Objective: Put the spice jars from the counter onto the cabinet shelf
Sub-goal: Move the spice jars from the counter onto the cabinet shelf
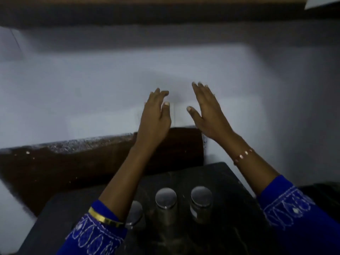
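Both hands are raised and empty, fingers spread: the left hand (155, 115) and the right hand (207, 115) face each other palm to palm against the pale wall (92, 80), with a small gap between them. Neither grips anything. Three jars with shiny metal lids stand on the dark counter (230, 181) well below the hands, between the forearms: the middle jar (166, 198), the right jar (201, 196), and the left jar (135, 211), partly hidden behind the left sleeve (95, 230). The shelf itself is not clearly visible; a dark band runs above the hands.

The step appears to be reaching for a jar. To do it well, lower one hand straight onto a single jar and wrap the fingers round the body, not the smooth lid, which may slip. Keep the sleeve clear of the neighbouring jars, since they stand close and could topple.
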A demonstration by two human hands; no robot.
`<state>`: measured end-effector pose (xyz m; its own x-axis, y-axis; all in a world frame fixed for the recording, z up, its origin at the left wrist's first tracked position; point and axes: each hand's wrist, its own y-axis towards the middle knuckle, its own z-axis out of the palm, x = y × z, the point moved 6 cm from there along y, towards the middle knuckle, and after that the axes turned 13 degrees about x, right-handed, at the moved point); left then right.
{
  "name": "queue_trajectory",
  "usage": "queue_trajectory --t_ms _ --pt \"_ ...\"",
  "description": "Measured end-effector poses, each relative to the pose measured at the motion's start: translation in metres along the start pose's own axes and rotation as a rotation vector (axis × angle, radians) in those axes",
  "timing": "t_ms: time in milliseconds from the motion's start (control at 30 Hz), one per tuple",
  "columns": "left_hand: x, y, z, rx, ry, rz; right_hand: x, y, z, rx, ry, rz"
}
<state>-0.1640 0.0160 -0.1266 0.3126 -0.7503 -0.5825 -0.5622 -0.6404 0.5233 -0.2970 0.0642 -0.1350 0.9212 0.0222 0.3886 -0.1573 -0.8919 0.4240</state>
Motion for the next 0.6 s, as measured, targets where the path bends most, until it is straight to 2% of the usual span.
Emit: queue_trajectory --t_ms 233,333,433,600 --pt "0.043 -0.07 0.1 0.229 -0.211 -0.126 -0.075 -0.106 0.111 0.132 0.311 0.302" --pt "0.067 -0.092 0.134 0.324 -0.338 -0.301 -0.094 -0.137 0.153 0.263 0.361 0.434" --pt "0.093 -0.107 0.164 0.476 -0.45 -0.526 -0.108 -0.147 0.182 0.386 0.309 0.511" --pt "0.12 -0.13 0.182 0.565 -0.477 -0.673 -0.126 -0.148 0.22 0.586 0.167 0.591"
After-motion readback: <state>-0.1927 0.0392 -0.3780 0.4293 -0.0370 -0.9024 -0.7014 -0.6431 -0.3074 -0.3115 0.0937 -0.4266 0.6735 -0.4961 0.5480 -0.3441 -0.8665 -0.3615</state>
